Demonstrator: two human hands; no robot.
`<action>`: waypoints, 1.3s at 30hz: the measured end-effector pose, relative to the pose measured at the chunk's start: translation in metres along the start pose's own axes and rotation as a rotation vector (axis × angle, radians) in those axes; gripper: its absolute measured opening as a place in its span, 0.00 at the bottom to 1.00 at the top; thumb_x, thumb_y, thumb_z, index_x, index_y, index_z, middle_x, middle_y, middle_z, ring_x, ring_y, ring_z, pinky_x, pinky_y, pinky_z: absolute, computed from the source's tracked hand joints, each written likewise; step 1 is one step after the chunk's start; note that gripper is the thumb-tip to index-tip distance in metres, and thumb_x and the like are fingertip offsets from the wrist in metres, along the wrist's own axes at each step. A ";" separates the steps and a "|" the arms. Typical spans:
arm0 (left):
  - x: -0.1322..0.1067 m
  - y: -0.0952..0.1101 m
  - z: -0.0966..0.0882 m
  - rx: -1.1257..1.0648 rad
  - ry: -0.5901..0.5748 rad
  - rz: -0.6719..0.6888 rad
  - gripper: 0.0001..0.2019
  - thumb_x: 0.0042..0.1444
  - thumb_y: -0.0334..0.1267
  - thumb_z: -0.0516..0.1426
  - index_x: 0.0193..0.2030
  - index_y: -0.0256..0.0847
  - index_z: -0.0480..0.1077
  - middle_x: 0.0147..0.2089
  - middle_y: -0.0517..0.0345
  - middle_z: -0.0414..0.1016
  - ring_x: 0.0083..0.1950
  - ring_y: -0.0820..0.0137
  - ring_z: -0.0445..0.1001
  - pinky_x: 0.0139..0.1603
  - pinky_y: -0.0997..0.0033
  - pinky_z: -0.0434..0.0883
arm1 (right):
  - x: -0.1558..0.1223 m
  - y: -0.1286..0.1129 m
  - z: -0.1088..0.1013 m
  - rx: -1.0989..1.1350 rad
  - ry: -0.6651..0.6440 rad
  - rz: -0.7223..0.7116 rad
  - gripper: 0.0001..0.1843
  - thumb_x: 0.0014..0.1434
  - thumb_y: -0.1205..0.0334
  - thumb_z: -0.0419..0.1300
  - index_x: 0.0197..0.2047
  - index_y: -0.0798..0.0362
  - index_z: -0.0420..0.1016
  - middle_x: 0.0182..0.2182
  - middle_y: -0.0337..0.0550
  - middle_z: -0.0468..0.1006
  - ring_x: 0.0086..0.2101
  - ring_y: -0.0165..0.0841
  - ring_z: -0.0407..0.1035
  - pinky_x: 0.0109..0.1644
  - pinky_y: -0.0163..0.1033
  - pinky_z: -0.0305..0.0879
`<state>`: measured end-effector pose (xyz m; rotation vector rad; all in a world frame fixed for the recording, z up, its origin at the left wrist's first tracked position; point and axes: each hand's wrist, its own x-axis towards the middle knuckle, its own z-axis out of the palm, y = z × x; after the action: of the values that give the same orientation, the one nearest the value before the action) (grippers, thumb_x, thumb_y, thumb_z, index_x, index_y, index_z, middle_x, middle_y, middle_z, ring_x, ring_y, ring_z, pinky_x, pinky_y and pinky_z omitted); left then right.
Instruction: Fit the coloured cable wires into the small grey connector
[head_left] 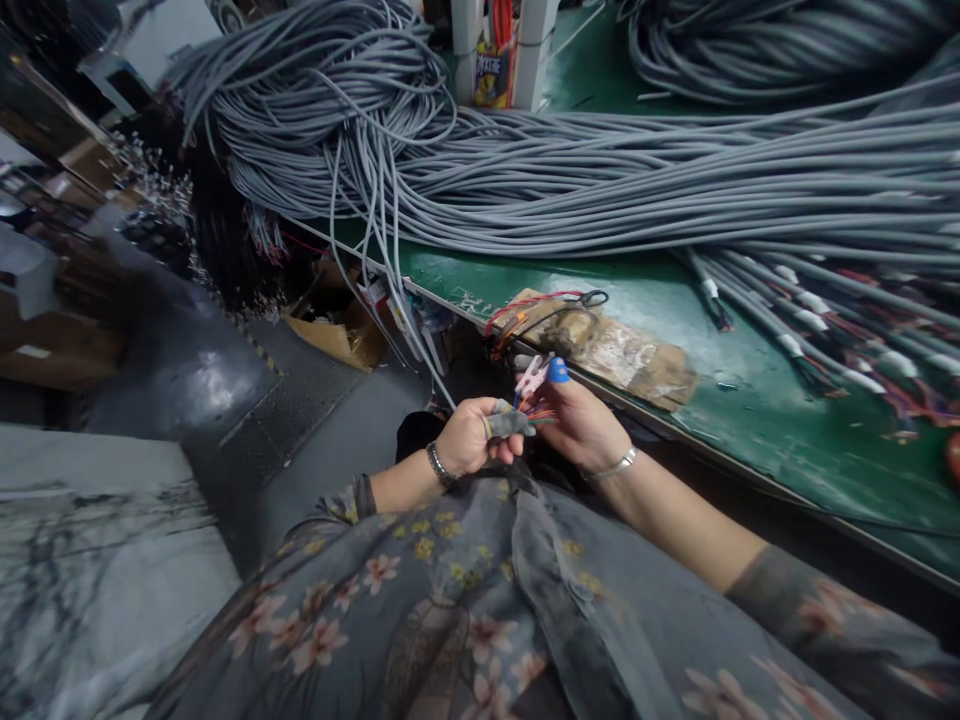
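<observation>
My left hand [471, 436], with grey coverings on its fingers, is closed on the end of a grey cable [433, 362]. Thin coloured wires [537, 411] fan out of that end toward my right hand [589, 428]. The right thumb wears a blue cover, and its fingers are pinched round a small pale pink and white piece [531, 377] at the wires. I cannot make out what kind of piece it is. Just beyond my hands, a worn wooden block [628, 358] lies at the table edge, with red and black leads on it.
A large bundle of grey cables [525, 185] stretches across the green table [757, 425]. Stripped cable ends [814, 320] lie at right. A white post holder [531, 60] stands behind. An open cardboard box [341, 325] sits on the floor at left.
</observation>
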<state>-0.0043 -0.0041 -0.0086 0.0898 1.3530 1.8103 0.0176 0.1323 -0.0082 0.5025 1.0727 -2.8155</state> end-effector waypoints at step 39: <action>-0.007 -0.003 0.007 0.120 0.168 0.129 0.23 0.36 0.54 0.64 0.23 0.33 0.66 0.19 0.56 0.69 0.15 0.78 0.64 0.14 0.81 0.51 | 0.000 0.000 -0.004 -0.015 0.010 0.023 0.23 0.36 0.44 0.73 0.29 0.52 0.77 0.28 0.38 0.76 0.29 0.29 0.68 0.30 0.33 0.66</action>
<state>0.0056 -0.0026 -0.0055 0.0923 1.6072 1.8760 0.0188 0.1349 -0.0115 0.5253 1.0818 -2.7861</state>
